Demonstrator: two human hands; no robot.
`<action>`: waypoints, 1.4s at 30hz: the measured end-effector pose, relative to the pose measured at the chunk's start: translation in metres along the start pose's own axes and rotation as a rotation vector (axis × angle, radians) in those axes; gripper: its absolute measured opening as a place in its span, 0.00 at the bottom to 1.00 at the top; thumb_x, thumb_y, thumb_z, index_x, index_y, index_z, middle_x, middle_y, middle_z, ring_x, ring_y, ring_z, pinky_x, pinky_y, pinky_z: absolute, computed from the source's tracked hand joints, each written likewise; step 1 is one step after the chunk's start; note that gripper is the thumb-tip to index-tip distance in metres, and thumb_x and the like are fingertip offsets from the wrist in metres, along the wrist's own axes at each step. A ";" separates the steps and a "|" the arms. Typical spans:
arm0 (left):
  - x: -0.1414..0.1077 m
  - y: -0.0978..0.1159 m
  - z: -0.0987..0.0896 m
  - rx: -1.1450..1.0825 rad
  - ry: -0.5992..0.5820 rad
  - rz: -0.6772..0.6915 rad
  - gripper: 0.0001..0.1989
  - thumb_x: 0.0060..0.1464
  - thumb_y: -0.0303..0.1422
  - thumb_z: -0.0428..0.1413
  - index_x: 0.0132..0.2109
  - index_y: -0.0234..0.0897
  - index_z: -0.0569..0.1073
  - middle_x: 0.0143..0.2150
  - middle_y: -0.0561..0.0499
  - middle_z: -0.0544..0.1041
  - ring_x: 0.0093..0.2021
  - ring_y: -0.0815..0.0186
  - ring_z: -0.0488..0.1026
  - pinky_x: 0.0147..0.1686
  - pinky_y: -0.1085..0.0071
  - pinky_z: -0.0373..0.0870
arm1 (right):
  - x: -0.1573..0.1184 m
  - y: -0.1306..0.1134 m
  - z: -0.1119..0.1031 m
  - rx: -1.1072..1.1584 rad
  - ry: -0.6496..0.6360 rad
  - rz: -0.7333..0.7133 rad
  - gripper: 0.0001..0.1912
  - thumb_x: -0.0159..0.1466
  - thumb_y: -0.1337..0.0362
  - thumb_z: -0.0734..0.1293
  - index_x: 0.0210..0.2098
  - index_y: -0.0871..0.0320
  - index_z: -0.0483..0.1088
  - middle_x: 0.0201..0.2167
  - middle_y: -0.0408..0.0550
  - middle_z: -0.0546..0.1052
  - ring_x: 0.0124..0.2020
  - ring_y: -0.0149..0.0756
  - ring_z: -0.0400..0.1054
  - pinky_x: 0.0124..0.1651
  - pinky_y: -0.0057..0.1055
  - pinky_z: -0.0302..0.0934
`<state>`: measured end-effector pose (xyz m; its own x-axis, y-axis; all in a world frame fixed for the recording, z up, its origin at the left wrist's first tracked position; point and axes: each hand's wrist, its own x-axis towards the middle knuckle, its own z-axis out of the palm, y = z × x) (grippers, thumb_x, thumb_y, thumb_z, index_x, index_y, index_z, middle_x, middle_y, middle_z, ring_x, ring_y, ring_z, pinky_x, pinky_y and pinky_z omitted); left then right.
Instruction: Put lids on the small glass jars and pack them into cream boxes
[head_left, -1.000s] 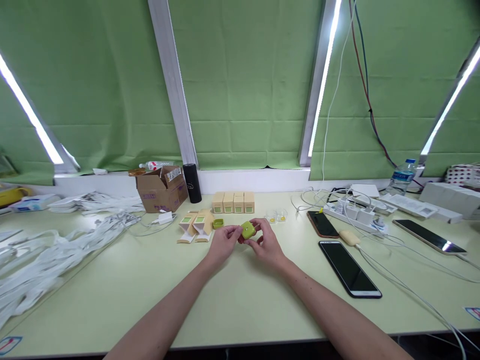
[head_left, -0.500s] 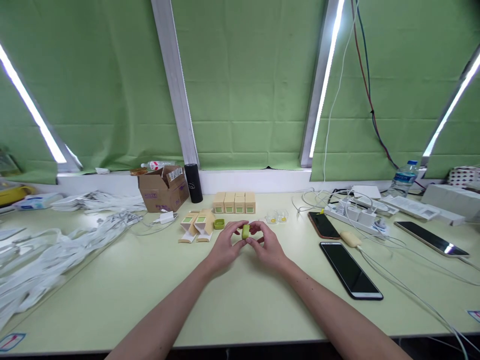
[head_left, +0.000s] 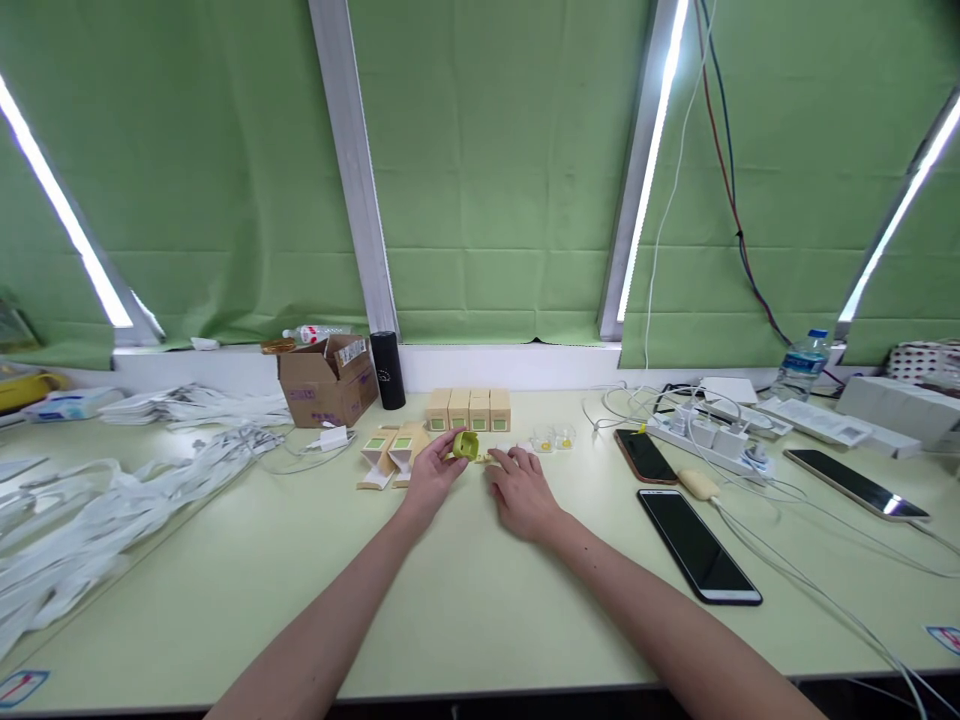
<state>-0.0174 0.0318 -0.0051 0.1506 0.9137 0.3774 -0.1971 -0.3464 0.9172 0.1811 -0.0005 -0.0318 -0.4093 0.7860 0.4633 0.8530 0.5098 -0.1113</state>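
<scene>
My left hand [head_left: 436, 472] grips a small olive-green case [head_left: 466, 445] between thumb and fingers, its hollow side partly showing. Beside it, my right hand [head_left: 520, 490] reaches down to the table, fingertips at a small yellowish-green piece [head_left: 485, 458]; whether it grips that piece is too small to tell. Two opened cardboard boxes [head_left: 377, 454] with green labels lie left of my left hand. Behind the hands stands a row of several closed small boxes [head_left: 479, 410]. Two clear round containers [head_left: 564, 437] with yellow bits sit just right of my right hand's fingers.
A brown carton [head_left: 327, 382] and black cylinder [head_left: 387, 370] stand at the back left. White straps [head_left: 150, 490] spread over the left side. Phones [head_left: 699, 546], cables, a power strip [head_left: 709, 445] and a water bottle [head_left: 801, 367] occupy the right.
Both hands were together around a small green object; they have moved apart. The green case that stood on the table is now in my left hand, and my right hand has lowered to the table.
</scene>
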 end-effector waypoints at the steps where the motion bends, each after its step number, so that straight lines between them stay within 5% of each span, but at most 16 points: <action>1: 0.000 0.000 0.000 -0.003 0.000 -0.004 0.33 0.47 0.35 0.71 0.61 0.35 0.75 0.60 0.39 0.78 0.62 0.51 0.74 0.63 0.55 0.70 | 0.003 -0.001 0.000 -0.024 -0.021 0.000 0.12 0.70 0.66 0.62 0.50 0.57 0.73 0.67 0.53 0.67 0.61 0.54 0.57 0.61 0.51 0.53; 12: -0.001 -0.001 0.001 0.052 0.014 0.026 0.32 0.47 0.38 0.71 0.59 0.36 0.76 0.60 0.39 0.79 0.61 0.50 0.75 0.59 0.57 0.72 | 0.017 -0.003 -0.003 -0.138 -0.083 -0.076 0.11 0.71 0.66 0.60 0.47 0.59 0.73 0.50 0.58 0.76 0.52 0.51 0.61 0.54 0.47 0.52; 17: -0.003 0.002 0.001 0.041 0.022 0.026 0.31 0.47 0.37 0.71 0.59 0.36 0.76 0.60 0.39 0.78 0.60 0.50 0.76 0.58 0.56 0.72 | 0.009 0.003 -0.003 -0.091 0.053 -0.174 0.14 0.63 0.71 0.66 0.49 0.61 0.73 0.52 0.58 0.77 0.54 0.49 0.62 0.56 0.46 0.52; 22: -0.004 0.003 0.001 0.029 0.007 0.025 0.30 0.47 0.34 0.71 0.57 0.37 0.75 0.59 0.39 0.79 0.58 0.52 0.77 0.56 0.58 0.73 | -0.003 0.010 0.003 -0.011 0.272 -0.357 0.14 0.64 0.78 0.62 0.45 0.60 0.74 0.45 0.56 0.80 0.43 0.43 0.68 0.47 0.40 0.58; 26: -0.005 0.003 0.002 0.003 -0.017 0.016 0.30 0.45 0.33 0.72 0.55 0.36 0.74 0.57 0.38 0.79 0.56 0.53 0.77 0.55 0.59 0.73 | -0.012 0.013 0.005 0.122 0.446 -0.332 0.14 0.67 0.78 0.59 0.42 0.58 0.73 0.40 0.54 0.80 0.39 0.41 0.70 0.42 0.37 0.62; 30: -0.006 0.005 0.002 0.025 -0.033 0.011 0.29 0.45 0.33 0.72 0.54 0.36 0.73 0.58 0.38 0.79 0.56 0.53 0.77 0.54 0.60 0.72 | -0.014 0.011 -0.002 0.278 0.465 -0.281 0.14 0.69 0.76 0.57 0.45 0.56 0.71 0.39 0.53 0.78 0.39 0.41 0.71 0.40 0.37 0.67; 35: -0.008 0.006 0.004 0.068 -0.071 0.021 0.27 0.45 0.33 0.72 0.53 0.38 0.74 0.56 0.39 0.80 0.56 0.52 0.77 0.53 0.59 0.72 | -0.014 0.004 -0.015 0.389 0.502 -0.249 0.19 0.71 0.74 0.57 0.56 0.55 0.69 0.48 0.57 0.76 0.49 0.43 0.72 0.47 0.40 0.71; 42: -0.014 0.009 0.012 0.114 -0.147 0.026 0.26 0.47 0.31 0.70 0.53 0.39 0.73 0.57 0.39 0.80 0.58 0.51 0.77 0.55 0.57 0.69 | -0.014 0.001 -0.027 0.466 0.609 -0.219 0.14 0.73 0.72 0.58 0.52 0.54 0.70 0.44 0.55 0.76 0.45 0.42 0.72 0.44 0.40 0.70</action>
<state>-0.0097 0.0137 -0.0007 0.2882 0.8662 0.4082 -0.0933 -0.3989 0.9122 0.1964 -0.0204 -0.0149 -0.1890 0.3903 0.9011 0.4956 0.8301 -0.2556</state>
